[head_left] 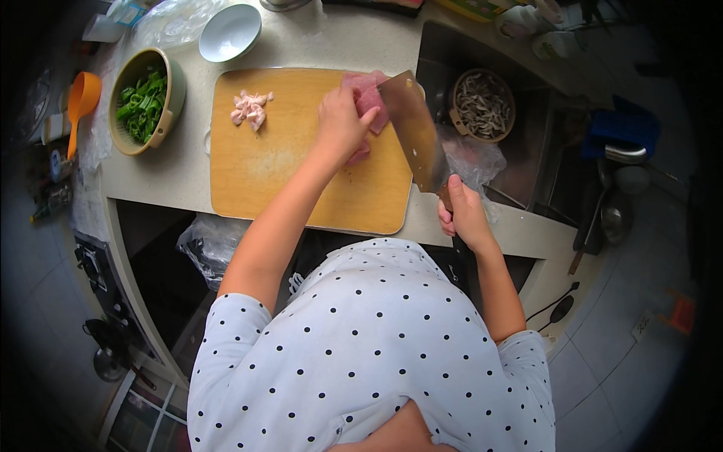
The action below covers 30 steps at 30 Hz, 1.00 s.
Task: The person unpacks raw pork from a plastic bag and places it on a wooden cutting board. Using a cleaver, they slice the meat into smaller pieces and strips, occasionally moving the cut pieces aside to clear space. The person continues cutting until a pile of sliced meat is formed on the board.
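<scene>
Slab of raw pink meat (370, 96) on far right part of wooden cutting board (301, 162), flat, partly hidden under the hand and the blade. Left hand (343, 120) pressed down on the meat, fingers curled together, fingertips toward the blade. Cleaver (414, 132) with broad steel blade tilted, flat side close against left fingertips, edge down at the meat; exact line of contact with the meat not resolvable, possibly already in the cut. Right hand (463, 215) clamped around the cleaver handle, at near right corner of the board, over desk edge.

Small heap of pale cut pieces (250, 109) on far left part of the board, well apart from the slab. Board lying on light speckled desk (177, 169), long side across.

Left of board: greenish bowl (175, 90) holding chopped green vegetables (141, 105), just beside board edge. Orange ladle (81, 102) further left, at desk margin. Empty white bowl (230, 32) beyond far left corner of the board.

Right of board: sink (527, 151) recessed in the desk, round basket of small dried fish (482, 104) inside it, crumpled clear plastic bag (474, 162) between cleaver and basket. Blue cloth (621, 128) at far right, past the sink.

Foreground: white dotted shirt (369, 346), both forearms bare.
</scene>
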Motion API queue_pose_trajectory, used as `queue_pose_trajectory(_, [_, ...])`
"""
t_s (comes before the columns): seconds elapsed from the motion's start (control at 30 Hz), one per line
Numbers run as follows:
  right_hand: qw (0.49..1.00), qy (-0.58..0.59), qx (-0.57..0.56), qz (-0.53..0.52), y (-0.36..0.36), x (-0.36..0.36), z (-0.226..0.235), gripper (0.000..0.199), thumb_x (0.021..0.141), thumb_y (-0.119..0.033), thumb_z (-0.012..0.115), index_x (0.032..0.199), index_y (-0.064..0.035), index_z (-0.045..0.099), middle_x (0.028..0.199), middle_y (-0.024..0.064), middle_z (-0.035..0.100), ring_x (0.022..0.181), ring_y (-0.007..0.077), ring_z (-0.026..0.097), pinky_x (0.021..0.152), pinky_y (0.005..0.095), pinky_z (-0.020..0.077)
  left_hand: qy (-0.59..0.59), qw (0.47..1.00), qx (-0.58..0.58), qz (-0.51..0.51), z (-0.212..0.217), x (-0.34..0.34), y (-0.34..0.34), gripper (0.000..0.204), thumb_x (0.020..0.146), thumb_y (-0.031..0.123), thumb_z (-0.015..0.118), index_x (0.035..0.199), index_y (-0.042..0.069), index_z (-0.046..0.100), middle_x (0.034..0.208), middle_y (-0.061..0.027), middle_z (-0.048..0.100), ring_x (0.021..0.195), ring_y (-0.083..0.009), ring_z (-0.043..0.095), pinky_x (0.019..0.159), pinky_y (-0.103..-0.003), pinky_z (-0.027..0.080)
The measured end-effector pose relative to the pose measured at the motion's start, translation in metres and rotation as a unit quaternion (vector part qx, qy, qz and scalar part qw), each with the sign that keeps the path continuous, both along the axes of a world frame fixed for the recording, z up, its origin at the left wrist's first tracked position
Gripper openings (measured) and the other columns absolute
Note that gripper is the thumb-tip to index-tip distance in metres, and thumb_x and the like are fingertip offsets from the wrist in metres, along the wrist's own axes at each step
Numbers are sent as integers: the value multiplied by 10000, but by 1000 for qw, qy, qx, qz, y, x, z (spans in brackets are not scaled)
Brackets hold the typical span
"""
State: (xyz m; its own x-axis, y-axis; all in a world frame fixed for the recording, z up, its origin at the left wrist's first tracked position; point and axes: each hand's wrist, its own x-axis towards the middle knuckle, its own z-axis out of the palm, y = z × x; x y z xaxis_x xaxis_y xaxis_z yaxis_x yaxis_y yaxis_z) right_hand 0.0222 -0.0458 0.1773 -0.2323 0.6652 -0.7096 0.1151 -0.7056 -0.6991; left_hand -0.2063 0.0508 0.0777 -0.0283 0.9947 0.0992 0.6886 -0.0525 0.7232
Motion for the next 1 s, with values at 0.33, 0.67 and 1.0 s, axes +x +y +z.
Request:
queue_pose_trajectory(0.33, [996,33,9,-81,-2,15,12,502,987,-501,307,770,-61,410,536,0,393,390,71,354,368,227,302,-171,977,-97,82,-1,-9,23,322,755,223,750,963,23,607,778,-91,614,766,-168,595,676,-303,492])
queue_pose_trajectory(0.67, [995,37,27,-86,-1,18,10,483,999,-470,298,781,-53,409,543,-2,400,396,61,352,370,222,311,-79,991,-56,-93,-12,13,23,429,685,183,772,1037,34,577,984,-136,565,877,-291,566,795,-359,481])
queue_pose_trajectory(1.0, [999,24,11,-33,-9,12,6,422,1006,-421,332,797,-70,431,563,-25,414,426,46,361,387,203,311,6,981,-142,-130,12,-72,-65,238,697,-4,646,915,26,557,904,-135,561,859,-307,549,742,-381,462])
